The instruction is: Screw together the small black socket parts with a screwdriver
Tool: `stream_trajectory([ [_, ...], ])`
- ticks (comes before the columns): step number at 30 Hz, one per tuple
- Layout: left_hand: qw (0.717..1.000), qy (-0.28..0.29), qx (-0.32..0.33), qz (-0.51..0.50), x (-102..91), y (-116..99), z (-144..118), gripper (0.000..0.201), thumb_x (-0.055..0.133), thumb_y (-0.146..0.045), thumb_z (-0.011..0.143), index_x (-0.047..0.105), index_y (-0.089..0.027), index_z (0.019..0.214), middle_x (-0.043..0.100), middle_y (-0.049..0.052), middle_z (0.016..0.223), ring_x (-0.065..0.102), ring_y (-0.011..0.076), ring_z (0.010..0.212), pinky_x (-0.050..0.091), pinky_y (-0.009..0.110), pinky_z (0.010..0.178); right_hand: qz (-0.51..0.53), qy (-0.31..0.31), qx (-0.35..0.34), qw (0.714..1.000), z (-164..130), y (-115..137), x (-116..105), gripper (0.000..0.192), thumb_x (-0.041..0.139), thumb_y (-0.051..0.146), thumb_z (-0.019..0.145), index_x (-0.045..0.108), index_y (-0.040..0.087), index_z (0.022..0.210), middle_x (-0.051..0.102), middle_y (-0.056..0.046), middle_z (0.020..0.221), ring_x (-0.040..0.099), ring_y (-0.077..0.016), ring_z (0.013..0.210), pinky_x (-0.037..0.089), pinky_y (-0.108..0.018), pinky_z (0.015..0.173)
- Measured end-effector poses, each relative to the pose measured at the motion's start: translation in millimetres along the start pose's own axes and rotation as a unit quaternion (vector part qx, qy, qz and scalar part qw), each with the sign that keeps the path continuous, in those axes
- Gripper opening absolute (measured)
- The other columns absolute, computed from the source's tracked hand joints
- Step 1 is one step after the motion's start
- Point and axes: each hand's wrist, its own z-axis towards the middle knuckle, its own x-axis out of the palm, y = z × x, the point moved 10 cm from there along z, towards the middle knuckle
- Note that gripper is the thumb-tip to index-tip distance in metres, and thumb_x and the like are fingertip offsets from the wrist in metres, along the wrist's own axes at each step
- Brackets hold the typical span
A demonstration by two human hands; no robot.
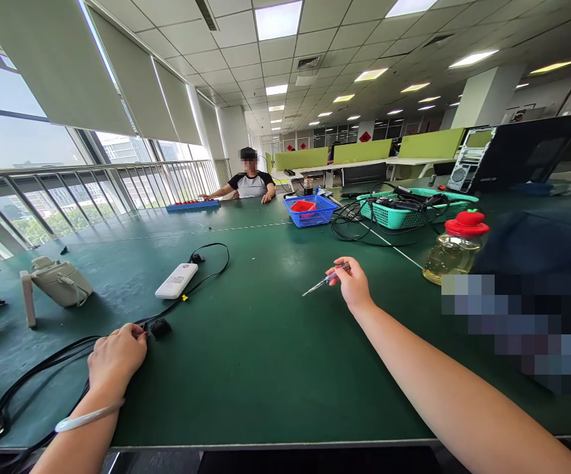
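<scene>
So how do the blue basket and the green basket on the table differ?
The blue basket is smaller and squarer; the green basket is longer and wider. The blue basket holds something red; the green basket is piled with black cables that spill over its edge onto the table. The blue basket sits left of the green basket. Both are perforated plastic and lie beyond the right hand, which holds a screwdriver.

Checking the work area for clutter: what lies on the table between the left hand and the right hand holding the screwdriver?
In the head view, only bare green table lies between the left hand and the right hand holding the screwdriver.
</scene>
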Motion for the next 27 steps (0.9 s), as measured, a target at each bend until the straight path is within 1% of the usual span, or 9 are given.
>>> stream_trajectory([
  [5,0.998,0.013,-0.050,-0.035,-5.2,5,-4,0.035,0.046,-0.035,0.084,0.068,-0.016,0.104,0.069,0.025,0.114,0.065,0.0447,0.106,0.051,0.054,0.083,-0.005,-0.001,0.000,1.000,0,0,0,0.020,0.060,0.035,0.073,0.056,0.023,0.088,0.070,0.002,0.069,0.060,-0.0136,0.051,0.051,-0.033,0.062],
  [8,0.995,-0.003,-0.058,-0.077,-10.7,7,-5,0.037,0.041,-0.035,0.088,0.063,-0.013,0.109,0.067,0.026,0.112,0.066,0.0426,0.106,0.052,0.052,0.083,-0.007,-0.005,-0.001,1.000,0,0,-1,0.020,0.060,0.036,0.073,0.056,0.023,0.087,0.070,0.002,0.069,0.059,-0.0136,0.050,0.051,-0.033,0.062],
  [11,0.992,-0.022,-0.070,-0.103,-16.8,8,-8,0.043,0.035,-0.037,0.092,0.058,-0.012,0.118,0.064,0.027,0.116,0.065,0.0437,0.108,0.052,0.053,0.083,-0.001,-0.007,-0.001,1.000,0,1,-1,0.020,0.061,0.037,0.073,0.055,0.023,0.087,0.069,0.002,0.068,0.059,-0.0137,0.050,0.051,-0.033,0.062],
  [14,0.990,-0.034,-0.063,-0.119,-21.7,3,-11,0.048,0.033,-0.038,0.093,0.052,-0.013,0.129,0.060,0.028,0.123,0.062,0.0457,0.112,0.053,0.056,0.082,0.004,-0.004,0.001,1.000,0,1,0,0.021,0.062,0.037,0.073,0.055,0.023,0.086,0.069,0.002,0.068,0.059,-0.0137,0.049,0.051,-0.033,0.061],
  [17,0.987,-0.062,-0.016,-0.149,-26.1,-8,-11,0.050,0.036,-0.036,0.092,0.050,-0.014,0.135,0.059,0.025,0.123,0.057,0.0435,0.121,0.051,0.057,0.092,0.000,-0.007,0.004,1.000,-1,1,-1,0.022,0.062,0.038,0.072,0.055,0.023,0.086,0.070,0.002,0.068,0.059,-0.0139,0.050,0.050,-0.033,0.062],
  [19,0.978,-0.086,0.046,-0.182,-27.8,-20,-10,0.051,0.039,-0.033,0.089,0.050,-0.013,0.134,0.058,0.024,0.125,0.056,0.0395,0.125,0.049,0.054,0.101,-0.004,-0.010,0.003,1.000,-1,1,-2,0.021,0.061,0.038,0.072,0.056,0.023,0.087,0.069,0.002,0.069,0.059,-0.0138,0.050,0.050,-0.033,0.063],
  [21,0.965,-0.092,0.114,-0.218,-25.0,-31,-9,0.052,0.041,-0.031,0.086,0.050,-0.012,0.134,0.057,0.023,0.129,0.057,0.0353,0.125,0.046,0.050,0.107,-0.005,-0.010,0.002,1.000,-1,1,-2,0.021,0.060,0.037,0.072,0.056,0.023,0.087,0.069,0.002,0.069,0.059,-0.0136,0.050,0.050,-0.033,0.063],
  [24,0.948,-0.047,0.187,-0.252,-11.6,-43,-9,0.057,0.042,-0.032,0.084,0.045,-0.015,0.139,0.060,0.019,0.134,0.060,0.0307,0.124,0.045,0.047,0.110,-0.002,-0.008,0.003,1.000,-1,0,-2,0.022,0.060,0.037,0.071,0.056,0.023,0.087,0.069,0.002,0.068,0.059,-0.0136,0.050,0.050,-0.033,0.062],
  [27,0.947,-0.013,0.214,-0.239,-4.2,-48,-10,0.060,0.042,-0.032,0.084,0.042,-0.020,0.143,0.065,0.013,0.135,0.061,0.0290,0.125,0.046,0.047,0.110,-0.002,-0.007,0.004,1.000,-1,1,-1,0.022,0.060,0.037,0.071,0.055,0.023,0.087,0.069,0.002,0.068,0.059,-0.0137,0.050,0.050,-0.033,0.062],
])
